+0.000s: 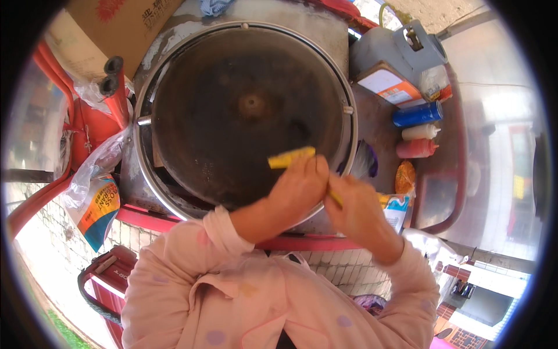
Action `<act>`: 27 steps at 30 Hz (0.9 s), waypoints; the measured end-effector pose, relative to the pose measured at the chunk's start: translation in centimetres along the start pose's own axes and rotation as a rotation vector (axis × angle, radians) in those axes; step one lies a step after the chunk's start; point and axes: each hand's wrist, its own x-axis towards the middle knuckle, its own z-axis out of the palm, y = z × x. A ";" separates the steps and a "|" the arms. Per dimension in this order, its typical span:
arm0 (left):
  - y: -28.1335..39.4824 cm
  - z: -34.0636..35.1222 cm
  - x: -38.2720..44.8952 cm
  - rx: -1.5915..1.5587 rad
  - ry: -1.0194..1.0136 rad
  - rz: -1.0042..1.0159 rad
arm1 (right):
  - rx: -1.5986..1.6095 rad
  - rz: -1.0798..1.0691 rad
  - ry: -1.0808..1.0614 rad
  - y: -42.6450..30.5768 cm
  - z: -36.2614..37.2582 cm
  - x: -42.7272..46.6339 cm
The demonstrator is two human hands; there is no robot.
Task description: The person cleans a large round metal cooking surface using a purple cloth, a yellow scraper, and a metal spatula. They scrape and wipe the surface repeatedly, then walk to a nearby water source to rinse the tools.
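Observation:
A yellow scraper-like tool (291, 157) rests over the lower right part of a round, dark griddle plate (209, 113). Both hands grip it. My left hand (301, 181) is closed around it near its flat head, its fingers hiding part of the tool. Lower and to the right, my right hand (359, 211) holds the yellow handle (334, 197), mostly covering it. Whether the tool's edge touches the plate is hard to tell. A steel ring (144, 165) runs around the griddle, with a dark gap between the two at the left and bottom.
On the right stand a grey gas canister (379, 48), a blue can (417, 114), a white squeeze bottle (419, 132) and a red squeeze bottle (416, 148). A cardboard box (126, 26), red tubes (117, 102) and a plastic bag (98, 209) are at the left.

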 end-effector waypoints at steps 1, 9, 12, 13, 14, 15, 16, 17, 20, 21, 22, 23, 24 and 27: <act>-0.7 -0.1 0.7 -0.021 -0.061 -0.019 | -0.004 -0.003 0.028 0.2 0.0 1.1; -0.6 0.8 -0.5 0.179 0.053 -0.004 | 0.018 -0.015 -0.015 0.5 0.2 0.5; -3.3 -0.9 3.6 0.079 -0.208 -0.140 | 0.023 -0.077 0.059 1.5 0.7 4.6; -3.1 -1.0 3.3 0.087 -0.170 -0.111 | 0.036 -0.109 0.077 1.9 0.8 5.3; -2.3 -1.1 2.4 0.094 -0.133 -0.082 | 0.006 -0.115 0.077 2.0 1.1 4.3; -1.8 -1.3 1.0 0.107 -0.095 -0.064 | 0.002 -0.062 0.018 0.9 0.8 2.9; -0.8 -0.9 -0.2 0.092 -0.148 -0.121 | -0.005 -0.008 -0.043 -0.5 0.2 1.4; -0.6 0.5 -1.2 0.121 0.108 -0.019 | -0.016 0.057 -0.101 -1.0 -0.4 0.9; -1.7 -1.4 1.5 0.060 -0.144 -0.130 | 0.032 -0.034 0.006 0.2 0.4 3.3; -2.9 -2.1 3.1 0.101 -0.196 -0.181 | 0.039 -0.067 0.042 0.2 0.5 5.0; -4.2 -1.4 3.0 0.106 0.045 -0.093 | 0.028 -0.097 0.049 0.7 1.3 5.9; -3.7 -1.7 2.5 0.073 -0.020 -0.111 | 0.002 -0.078 0.000 0.3 1.1 5.2; -2.8 -2.7 1.4 0.043 -0.090 -0.136 | -0.018 -0.061 -0.055 -0.5 1.2 4.0; -1.0 -2.0 -2.5 0.042 0.061 -0.103 | -0.021 -0.046 -0.160 -2.6 0.8 0.9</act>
